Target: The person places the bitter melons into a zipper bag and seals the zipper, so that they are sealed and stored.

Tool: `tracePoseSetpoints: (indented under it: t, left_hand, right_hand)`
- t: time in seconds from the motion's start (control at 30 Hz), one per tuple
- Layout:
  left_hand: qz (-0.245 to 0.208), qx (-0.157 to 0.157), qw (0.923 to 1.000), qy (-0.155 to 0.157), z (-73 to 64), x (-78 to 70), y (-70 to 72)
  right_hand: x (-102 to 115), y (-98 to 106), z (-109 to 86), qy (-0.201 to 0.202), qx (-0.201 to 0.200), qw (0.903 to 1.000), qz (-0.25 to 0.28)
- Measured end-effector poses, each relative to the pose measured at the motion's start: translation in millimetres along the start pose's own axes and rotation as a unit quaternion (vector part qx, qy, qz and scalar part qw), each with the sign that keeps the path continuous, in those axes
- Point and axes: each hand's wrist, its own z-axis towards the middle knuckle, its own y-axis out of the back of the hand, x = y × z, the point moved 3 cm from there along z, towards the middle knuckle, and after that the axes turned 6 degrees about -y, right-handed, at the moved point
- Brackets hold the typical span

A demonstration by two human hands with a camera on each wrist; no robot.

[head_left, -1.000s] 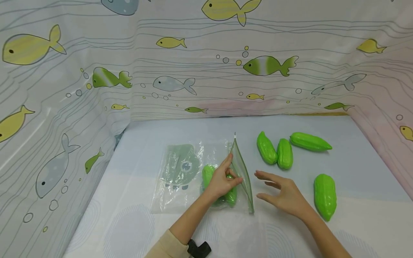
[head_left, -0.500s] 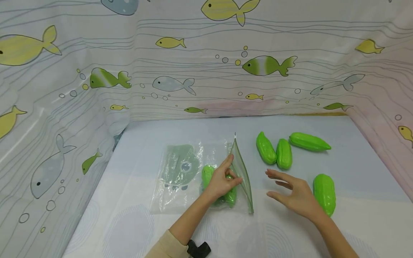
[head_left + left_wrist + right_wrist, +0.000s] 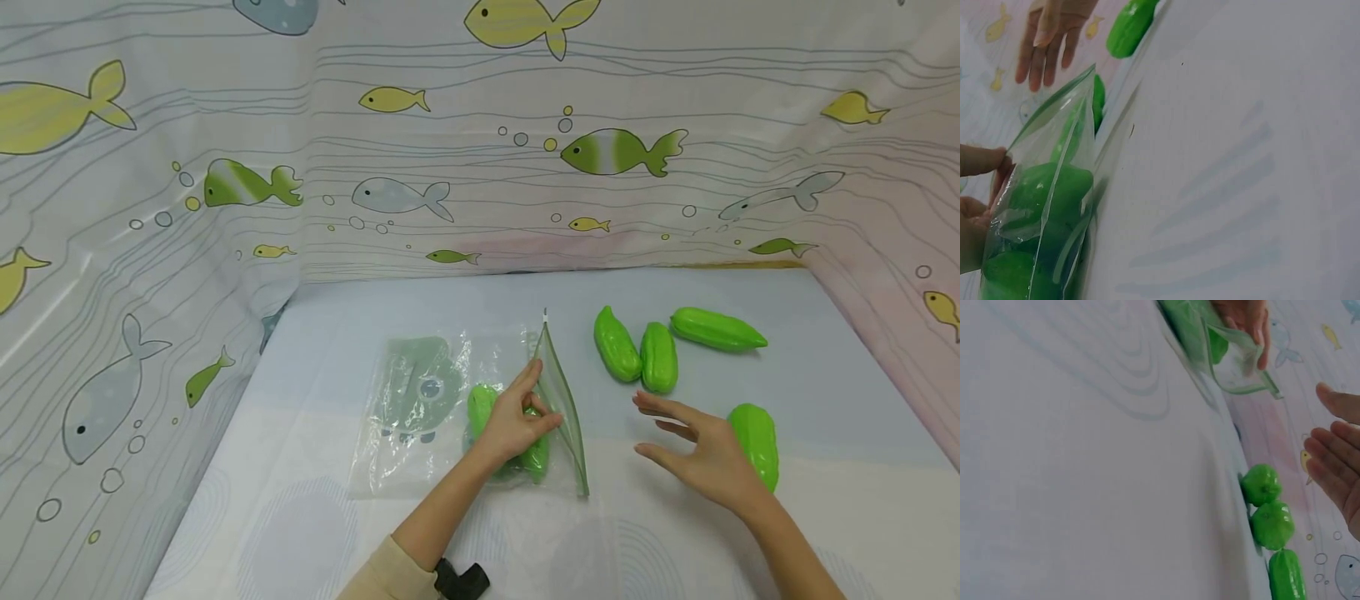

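A clear zip-lock bag [image 3: 375,462] with a green animal print lies on the table, its mouth to the right and held apart. My left hand [image 3: 513,427] pinches the bag's upper sheet near the mouth. Inside are glossy green gourds [image 3: 482,406], partly hidden by that hand; the left wrist view shows them stacked behind the plastic [image 3: 1050,194]. To the right of the mouth, my right hand [image 3: 705,457] hovers with spread fingers and holds nothing. Just beyond its wrist lies a gourd [image 3: 756,437], partly covered by it. In the right wrist view the bag's mouth [image 3: 1241,369] gapes.
Three more gourds lie at the back right: one slanted [image 3: 617,346], one upright beside it [image 3: 660,358] and one lengthwise [image 3: 717,329]. A fish-print curtain [image 3: 487,167] stands behind the pale table cloth [image 3: 300,517]. A black device [image 3: 461,579] sits by the left sleeve.
My right hand has moved to the right, away from the bag's mouth, and now overlaps the near gourd. The left hand and the bag stay in place.
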Motion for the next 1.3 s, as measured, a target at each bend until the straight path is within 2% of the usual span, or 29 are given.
tracePoseSetpoints:
  t: [0.17, 0.27, 0.4, 0.53, 0.83, 0.97, 1.3]
  left_hand:
    - [0.002, -0.001, 1.0, 0.004, 0.0, 0.6, 0.0]
    - [0.002, 0.002, 1.0, 0.007, -2.7, -15.4, 0.6]
    - [-0.001, 0.007, 0.9999, 0.012, -3.1, -19.5, 0.4]
    - [-0.003, 0.002, 0.9999, 0.01, -0.3, -1.3, -0.4]
    - [-0.001, -0.001, 1.0, 0.004, 0.1, -1.1, -0.2]
    - [0.003, 0.0, 1.0, 0.006, -0.3, -2.6, 0.0]
    - [-0.005, 0.003, 1.0, 0.0, -0.8, -4.5, 1.0]
  right_hand:
    - [-2, 4, -2.1, -0.005, -0.001, 0.9999, -0.011]
    - [-2, 5, -3.3, -0.002, -0.006, 0.9997, -0.025]
    - [-3, 8, -5.0, -0.001, -0.014, 0.9992, -0.037]
    - [-3, 12, -7.2, -0.003, -0.019, 0.9989, -0.042]
    - [-4, 22, -13.0, -0.028, -0.035, 0.9981, -0.041]
    - [-5, 26, -14.3, -0.012, -0.038, 0.9982, -0.044]
    - [-5, 29, -16.5, -0.002, -0.05, 0.997, -0.06]
